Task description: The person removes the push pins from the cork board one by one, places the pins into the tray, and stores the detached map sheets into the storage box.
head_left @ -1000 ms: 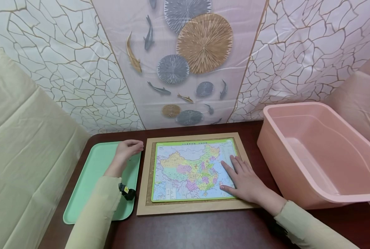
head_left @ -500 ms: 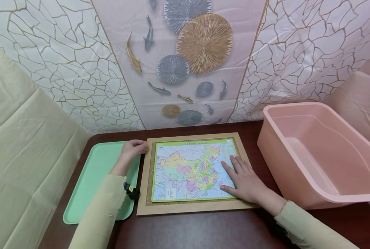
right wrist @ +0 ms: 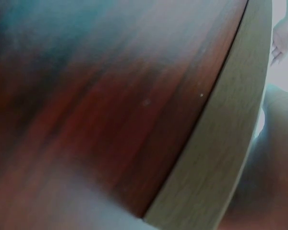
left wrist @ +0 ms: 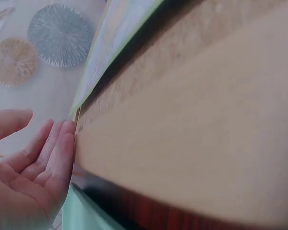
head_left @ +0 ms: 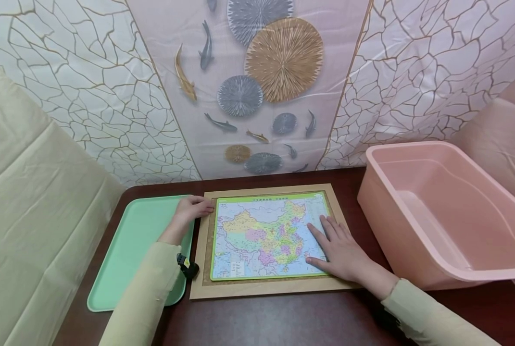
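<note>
A colourful map sheet of China [head_left: 257, 235] with a green border lies inside a light wooden frame [head_left: 261, 290] on the table. My right hand [head_left: 345, 254] rests with spread fingers on the map's right side. At the frame's upper left corner is my left hand [head_left: 191, 210], its fingertips reaching over the wooden rail close to the map's corner. In the left wrist view, the left hand's fingers [left wrist: 53, 163] lie side by side against the edge of the frame [left wrist: 192, 129], thumb apart. Above the rail, the map's green edge [left wrist: 110, 52] stands slightly over the brown backing.
To the left lies a flat green tray [head_left: 131, 250], partly under the left forearm. A deep pink bin [head_left: 404, 226] stands at the right, close to the frame. Behind the dark red table [head_left: 257, 322] hangs a patterned cloth [head_left: 257, 134].
My left hand has moved right, from over the tray's edge onto the frame's upper left corner. My right hand has stayed in place on the map.
</note>
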Tool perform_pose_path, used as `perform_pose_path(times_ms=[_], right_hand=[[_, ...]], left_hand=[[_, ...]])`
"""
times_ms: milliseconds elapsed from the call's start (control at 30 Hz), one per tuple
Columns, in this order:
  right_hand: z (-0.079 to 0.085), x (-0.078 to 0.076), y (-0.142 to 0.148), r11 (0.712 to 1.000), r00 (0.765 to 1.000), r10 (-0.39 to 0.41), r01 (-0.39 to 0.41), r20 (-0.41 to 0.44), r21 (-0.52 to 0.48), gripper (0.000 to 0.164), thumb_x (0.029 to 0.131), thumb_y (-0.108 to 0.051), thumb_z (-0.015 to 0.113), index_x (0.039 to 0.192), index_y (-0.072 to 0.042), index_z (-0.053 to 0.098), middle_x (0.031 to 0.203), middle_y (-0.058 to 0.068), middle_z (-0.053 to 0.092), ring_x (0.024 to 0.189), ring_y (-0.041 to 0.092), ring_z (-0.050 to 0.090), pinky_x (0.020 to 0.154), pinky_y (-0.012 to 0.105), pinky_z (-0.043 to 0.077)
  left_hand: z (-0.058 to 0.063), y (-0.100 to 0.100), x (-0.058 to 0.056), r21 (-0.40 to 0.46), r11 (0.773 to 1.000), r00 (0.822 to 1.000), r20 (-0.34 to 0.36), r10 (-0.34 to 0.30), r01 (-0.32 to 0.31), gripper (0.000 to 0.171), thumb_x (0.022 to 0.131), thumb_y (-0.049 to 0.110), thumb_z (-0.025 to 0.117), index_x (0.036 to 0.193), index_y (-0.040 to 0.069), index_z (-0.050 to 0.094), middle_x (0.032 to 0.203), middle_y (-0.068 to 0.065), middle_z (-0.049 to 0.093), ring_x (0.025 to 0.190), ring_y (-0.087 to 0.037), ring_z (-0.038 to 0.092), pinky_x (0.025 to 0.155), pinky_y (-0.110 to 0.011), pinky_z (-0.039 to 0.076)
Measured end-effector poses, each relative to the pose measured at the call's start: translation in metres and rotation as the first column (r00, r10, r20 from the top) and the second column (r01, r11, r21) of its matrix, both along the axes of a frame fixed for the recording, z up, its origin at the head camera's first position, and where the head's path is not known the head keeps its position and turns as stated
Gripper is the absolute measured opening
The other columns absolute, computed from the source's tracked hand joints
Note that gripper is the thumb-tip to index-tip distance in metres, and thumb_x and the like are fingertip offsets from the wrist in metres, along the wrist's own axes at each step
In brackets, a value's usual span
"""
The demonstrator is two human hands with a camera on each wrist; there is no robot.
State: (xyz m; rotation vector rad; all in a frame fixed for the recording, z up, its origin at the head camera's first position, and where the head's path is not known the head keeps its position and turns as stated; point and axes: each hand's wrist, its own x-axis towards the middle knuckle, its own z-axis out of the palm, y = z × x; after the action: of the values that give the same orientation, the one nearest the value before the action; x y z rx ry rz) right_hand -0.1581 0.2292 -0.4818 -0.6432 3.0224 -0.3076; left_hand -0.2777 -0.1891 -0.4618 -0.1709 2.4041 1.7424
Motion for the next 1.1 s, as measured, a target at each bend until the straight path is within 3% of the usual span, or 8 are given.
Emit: perform_pose_path(times_ms=[100,333,667,1100], right_hand=[[0.0,-0.001,-0.001,1.0,1.0,0.003,-0.003,-0.005,-0.001,0.091,0.099,-0.065,0.063,0.167,-0.012,0.035,0.173,0.029,0.023,0.161,0.05,0.021,0.128,0.07,0.022],[0.001,-0.001,-0.001,1.0,1.0,0.002,-0.002,-0.002,0.0,0.09,0.099,-0.065,0.062,0.167,-0.012,0.035,0.173,0.029,0.023,0.161,0.05,0.02,0.128,0.071,0.022],[0.001,0.0,-0.001,1.0,1.0,0.003,-0.003,-0.002,-0.007,0.09,0.099,-0.065,0.063,0.166,-0.011,0.036,0.173,0.029,0.023,0.161,0.05,0.02,0.128,0.071,0.023],[0.002,0.001,0.0,1.0,1.0,0.009,-0.009,-0.025,0.0,0.09,0.098,-0.066,0.063,0.165,-0.011,0.038,0.172,0.03,0.026,0.159,0.051,0.024,0.126,0.071,0.026]], left_hand=[[0.0,0.003,0.0,-0.008,1.0,1.0,0.006,-0.001,0.001,0.042,0.11,0.024,0.061,0.137,-0.009,0.063,0.136,-0.026,0.069,0.102,-0.014,0.073,0.101,-0.031,0.061],[0.0,0.008,0.0,0.022,0.999,0.999,0.018,0.029,-0.029,0.043,0.111,0.02,0.058,0.141,-0.011,0.059,0.141,-0.03,0.064,0.124,-0.035,0.069,0.107,-0.036,0.059],[-0.001,0.011,-0.001,-0.011,1.0,0.999,0.018,0.028,-0.028,0.039,0.112,0.019,0.057,0.138,-0.009,0.063,0.139,-0.028,0.067,0.111,-0.022,0.074,0.1,-0.03,0.062],[-0.002,0.014,-0.001,0.024,1.0,0.999,0.028,0.017,-0.018,0.043,0.111,0.018,0.057,0.146,-0.008,0.056,0.144,-0.029,0.062,0.126,-0.035,0.067,0.11,-0.04,0.057]])
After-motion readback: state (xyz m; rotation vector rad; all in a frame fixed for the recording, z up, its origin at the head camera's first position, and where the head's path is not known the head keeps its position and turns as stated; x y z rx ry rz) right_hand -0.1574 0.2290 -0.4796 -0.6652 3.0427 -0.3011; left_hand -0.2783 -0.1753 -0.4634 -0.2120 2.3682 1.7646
